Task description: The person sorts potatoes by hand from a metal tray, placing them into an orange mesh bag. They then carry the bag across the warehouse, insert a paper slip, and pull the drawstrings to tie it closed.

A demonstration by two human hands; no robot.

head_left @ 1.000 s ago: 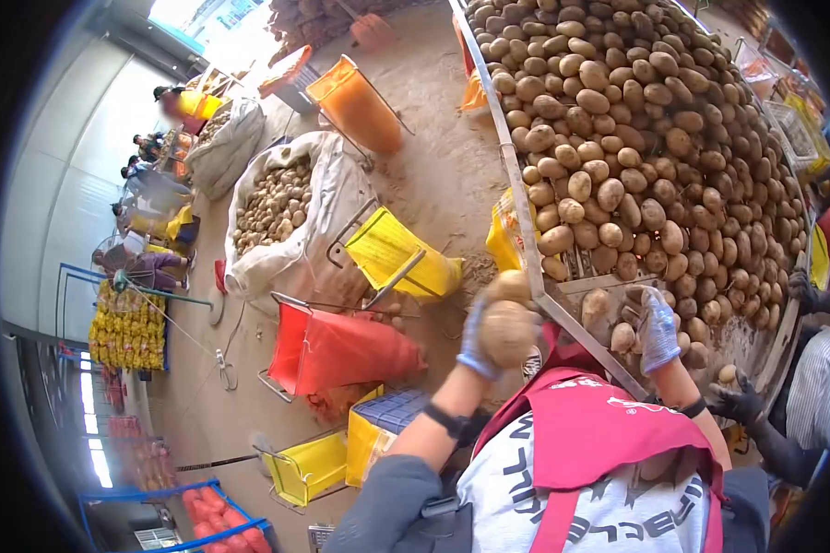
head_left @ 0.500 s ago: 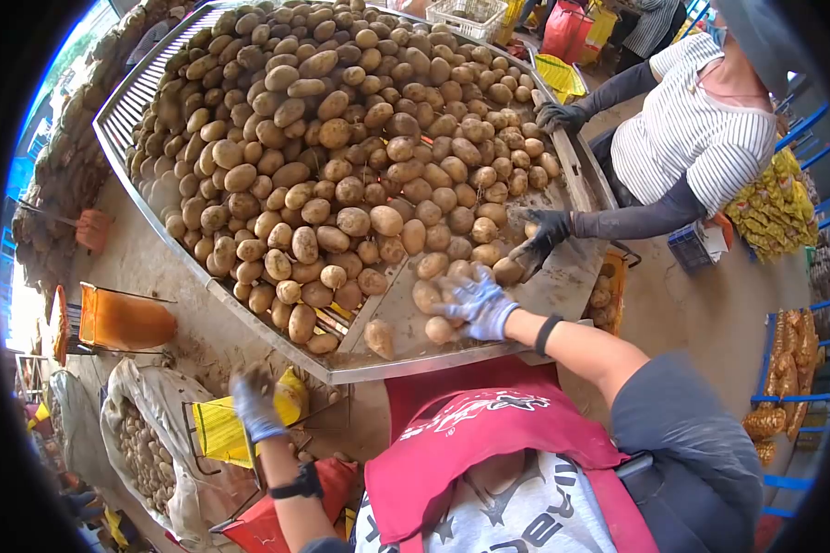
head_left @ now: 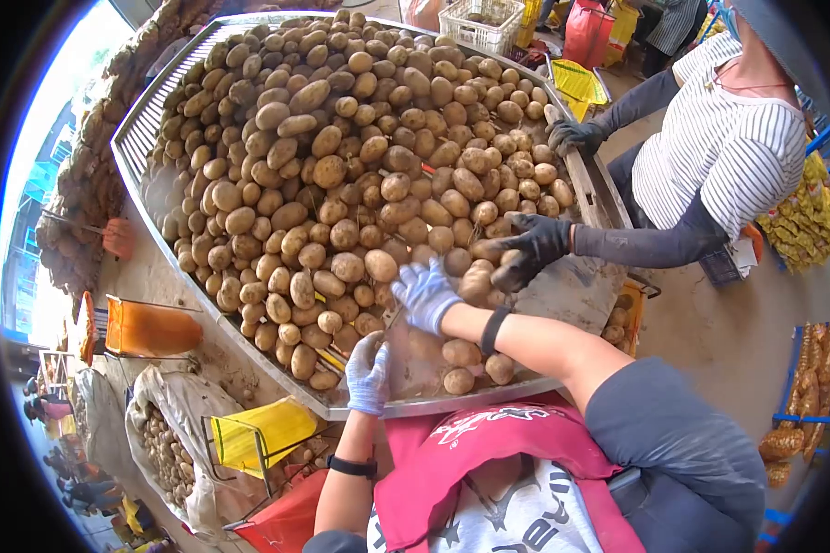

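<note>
Potatoes (head_left: pixel 332 170) are heaped on a metal-rimmed table (head_left: pixel 433 404). My left hand (head_left: pixel 368 373), in a glove, is at the table's front rim, its fingers bent beside the potatoes; what it holds, if anything, I cannot make out. Farther right, my right hand (head_left: pixel 424 295), also gloved, lies over the front of the heap with its fingers apart. Several loose potatoes (head_left: pixel 461 353) sit on the bare metal near my right wrist. A co-worker's dark-gloved hand (head_left: pixel 526 251) touches potatoes just right of my right hand.
The co-worker (head_left: pixel 719 138) stands at the table's right side, other hand on its edge. Left of the table are an orange container (head_left: pixel 152 328), a yellow one (head_left: pixel 263 429) and an open sack of potatoes (head_left: pixel 168 461). A white crate (head_left: pixel 481 25) stands beyond.
My left hand has come up from beside the yellow container to the table rim. My right hand has moved left and away from me. The co-worker's near hand has opened.
</note>
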